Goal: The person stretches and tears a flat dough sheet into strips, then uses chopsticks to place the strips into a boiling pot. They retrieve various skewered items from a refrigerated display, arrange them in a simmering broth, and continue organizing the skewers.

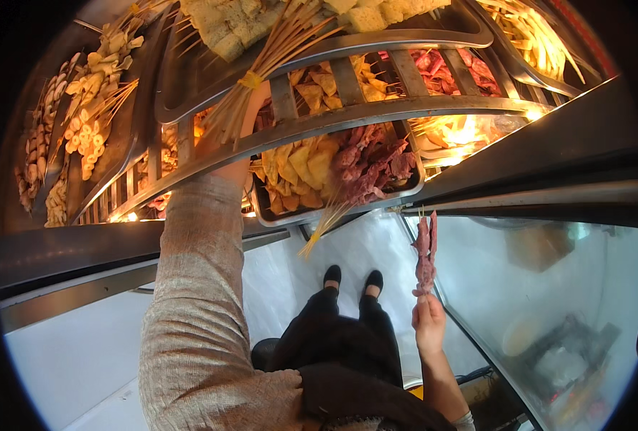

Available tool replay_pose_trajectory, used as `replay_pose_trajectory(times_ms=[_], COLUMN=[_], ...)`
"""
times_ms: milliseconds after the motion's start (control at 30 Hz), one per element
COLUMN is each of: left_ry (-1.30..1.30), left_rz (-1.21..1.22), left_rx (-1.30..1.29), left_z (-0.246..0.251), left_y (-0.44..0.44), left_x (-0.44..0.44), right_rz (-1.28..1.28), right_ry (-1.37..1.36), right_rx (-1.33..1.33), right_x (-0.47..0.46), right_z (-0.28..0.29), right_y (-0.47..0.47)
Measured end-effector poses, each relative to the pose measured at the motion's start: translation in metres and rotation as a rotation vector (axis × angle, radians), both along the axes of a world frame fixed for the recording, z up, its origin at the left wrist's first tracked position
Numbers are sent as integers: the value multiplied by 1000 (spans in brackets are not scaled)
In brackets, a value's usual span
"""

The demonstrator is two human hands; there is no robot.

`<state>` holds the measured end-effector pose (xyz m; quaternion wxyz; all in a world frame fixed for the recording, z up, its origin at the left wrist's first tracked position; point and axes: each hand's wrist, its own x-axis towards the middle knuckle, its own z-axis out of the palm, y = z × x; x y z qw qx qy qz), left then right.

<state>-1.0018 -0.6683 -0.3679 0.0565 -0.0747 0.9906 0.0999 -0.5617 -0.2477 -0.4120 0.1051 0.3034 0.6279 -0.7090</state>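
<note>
My right hand [430,323] holds a small bunch of raw meat skewers [426,253] upright, its fingers closed around the lower end. My left arm reaches under the slatted metal shelf [319,127]; the left hand [233,171] is partly hidden by the slats and a tied bundle of bamboo sticks [250,81], so its grip cannot be told. Right of that wrist, a metal tray [340,211] holds folded yellow tofu-like skewers [302,164] and dark red meat skewers [372,161]. Thin sticks bound with a yellow band [314,237] jut over its front edge.
An upper tray [437,39] holds spongy tofu-like skewers [232,27]. Ring-shaped pieces on skewers [84,137] lie at left, pale strips on skewers [537,43] at upper right. A dark metal edge [523,140] crosses in front. A glass panel [512,301] stands at right.
</note>
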Motion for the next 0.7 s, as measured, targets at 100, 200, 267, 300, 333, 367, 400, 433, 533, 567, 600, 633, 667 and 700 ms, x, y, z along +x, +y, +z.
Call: replay_pose_trajectory(times_ms=[100, 200, 267, 300, 333, 367, 400, 433, 533, 567, 600, 633, 667, 700], left_ry=[-2, -12, -91, -198, -404, -159, -272, -536, -460, -541, -550, -577, -602, -679], left_rz=[25, 62, 93, 136, 253, 87, 255, 330, 232, 239, 175, 136, 71, 73], left_rx=[9, 78, 266, 461, 683, 934, 1203, 1062, 1571, 1606, 1618, 1605, 1624, 1567], left_z=[12, 35, 58, 70, 84, 88, 96, 107, 116, 119, 121, 122, 122, 123], left_y=[-1, 10, 25, 35, 43, 57, 71, 77, 133, 149, 168, 187, 202, 217], left_x=[9, 38, 71, 92, 115, 168, 210, 241, 330, 352, 367, 379, 387, 394], right_rz=[-19, -34, -16, 7, 31, 49, 68, 74, 64, 71, 52, 27, 53, 76], right_ry=[-13, -16, -9, -7, -25, 23, 59, 100, 208, 199, 202, 364, 318, 249], right_rx=[-25, -64, -74, -76, -72, -116, -157, -174, -212, -209, -169, -191, -129, -64], right_x=[4, 3, 3, 2, 1, -1, -3, -4, -14, -17, -22, -26, -26, -25], right_z=[10, 28, 46, 56, 67, 76, 86, 94, 112, 117, 120, 123, 126, 129], right_y=[4, 2, 1, 0, 0, -3, -6, -12, -37, -42, -47, -52, -52, -50])
